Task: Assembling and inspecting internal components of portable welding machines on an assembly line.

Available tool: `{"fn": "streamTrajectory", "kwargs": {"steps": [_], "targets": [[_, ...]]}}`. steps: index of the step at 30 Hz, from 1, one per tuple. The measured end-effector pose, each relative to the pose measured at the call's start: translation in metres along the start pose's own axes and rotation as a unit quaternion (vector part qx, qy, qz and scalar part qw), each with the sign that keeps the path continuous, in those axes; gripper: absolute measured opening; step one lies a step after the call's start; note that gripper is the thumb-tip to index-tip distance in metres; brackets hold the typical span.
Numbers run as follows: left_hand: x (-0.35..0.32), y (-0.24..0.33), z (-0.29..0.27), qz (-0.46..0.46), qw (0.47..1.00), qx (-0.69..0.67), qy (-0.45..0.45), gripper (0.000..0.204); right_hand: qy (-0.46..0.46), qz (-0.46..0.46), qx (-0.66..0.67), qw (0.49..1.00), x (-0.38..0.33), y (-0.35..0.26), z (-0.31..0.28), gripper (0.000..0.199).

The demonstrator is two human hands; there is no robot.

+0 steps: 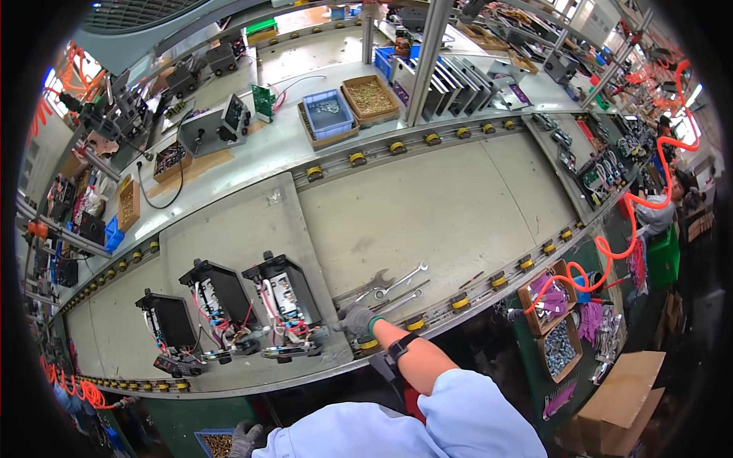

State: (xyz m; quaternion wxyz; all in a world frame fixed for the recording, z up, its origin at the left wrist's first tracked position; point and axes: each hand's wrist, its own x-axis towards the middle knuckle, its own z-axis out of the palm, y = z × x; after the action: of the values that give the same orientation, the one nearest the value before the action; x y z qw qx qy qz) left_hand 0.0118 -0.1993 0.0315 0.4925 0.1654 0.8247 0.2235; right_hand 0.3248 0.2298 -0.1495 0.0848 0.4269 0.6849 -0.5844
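Observation:
My right hand (356, 320), in a grey glove, reaches over the conveyor's near rail. Its fingers stretch left and touch the right edge of a flat grey pallet board (229, 237); nothing shows in them. On that board stand three black device housings, the right one (284, 301), the middle one (221, 305) and the left one (168, 324), with red and white wires in their open sides. Low in the view, my gloved left hand (246, 438) is beside a blue bin of brass-coloured screws (217, 444); its fingers are mostly hidden.
Wrenches (401, 282) lie on the conveyor right of my right hand. Yellow rollers (414, 323) line both rails. Across the belt are a blue bin (328, 111) and a cardboard box of small brass parts (369, 98). An orange coiled hose (603, 244) hangs at the right, above bins of bolts (559, 349).

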Motion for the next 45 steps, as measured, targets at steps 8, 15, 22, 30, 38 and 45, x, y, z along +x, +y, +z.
{"fn": "streamTrajectory", "kwargs": {"steps": [8, 15, 22, 30, 38, 45], "targets": [[0.018, 0.047, 0.011, -0.026, 0.999, 0.017, -0.039, 0.056, 0.081, 0.062, 0.048, 0.994, -0.074, 0.077, -0.099, 0.063], [0.038, 0.046, 0.015, -0.011, 0.998, 0.04, -0.037, 0.054, 0.195, 0.15, 0.232, 0.941, -0.121, 0.136, -0.141, 0.061], [0.031, 0.049, 0.004, 0.055, 0.984, 0.159, -0.065, 0.076, 0.339, -0.026, 0.02, 0.94, -0.153, 0.161, -0.137, 0.033], [0.033, 0.002, 0.002, 0.001, 0.999, 0.033, 0.019, 0.078, 0.277, 0.099, 0.067, 0.953, -0.127, 0.052, -0.093, 0.035], [0.017, -0.058, 0.023, -0.015, 0.996, -0.07, 0.056, 0.074, 0.177, 0.067, -0.011, 0.982, -0.093, -0.057, -0.031, 0.037], [0.02, -0.059, 0.015, 0.008, 0.994, -0.085, 0.075, 0.072, 0.12, 0.037, -0.05, 0.991, -0.067, -0.098, -0.004, 0.039]]}}
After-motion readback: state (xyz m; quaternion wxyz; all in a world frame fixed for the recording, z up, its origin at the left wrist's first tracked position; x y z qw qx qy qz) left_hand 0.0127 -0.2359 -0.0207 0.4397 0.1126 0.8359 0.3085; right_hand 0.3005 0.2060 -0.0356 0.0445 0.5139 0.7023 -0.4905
